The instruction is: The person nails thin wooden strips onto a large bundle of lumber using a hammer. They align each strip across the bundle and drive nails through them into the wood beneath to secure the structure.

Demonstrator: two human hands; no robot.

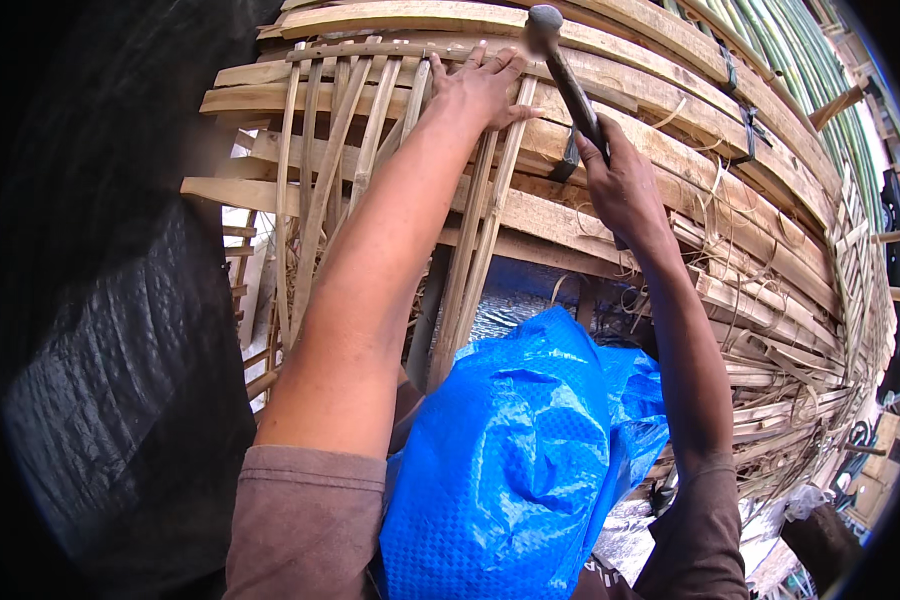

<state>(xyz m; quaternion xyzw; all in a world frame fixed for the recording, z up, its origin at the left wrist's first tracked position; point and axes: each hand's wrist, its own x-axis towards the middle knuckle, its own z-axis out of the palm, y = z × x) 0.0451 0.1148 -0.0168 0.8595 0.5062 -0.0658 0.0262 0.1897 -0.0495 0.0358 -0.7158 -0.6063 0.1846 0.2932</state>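
Note:
My right hand (622, 182) is closed around the dark handle of a hammer (573, 95), whose head is raised at the far side. Flat on a thin wooden crosspiece (365, 49) lies my left hand (478, 88), its fingers spread and the thumb pointing right. Several narrow wooden slats (375, 120) run from that crosspiece toward me, forming a row. Two more slats (490, 215) come down from beneath the left hand. The left palm and forearm hide part of the row.
Long rough planks (610, 75) lie under the slats, some tied with black straps (750, 135). Stacked wood strips (770, 350) with curled shavings are at right. A blue woven plastic sheet (510, 470) covers my lap. Black sheeting (120, 380) hangs at left; green poles (790, 60) lie far right.

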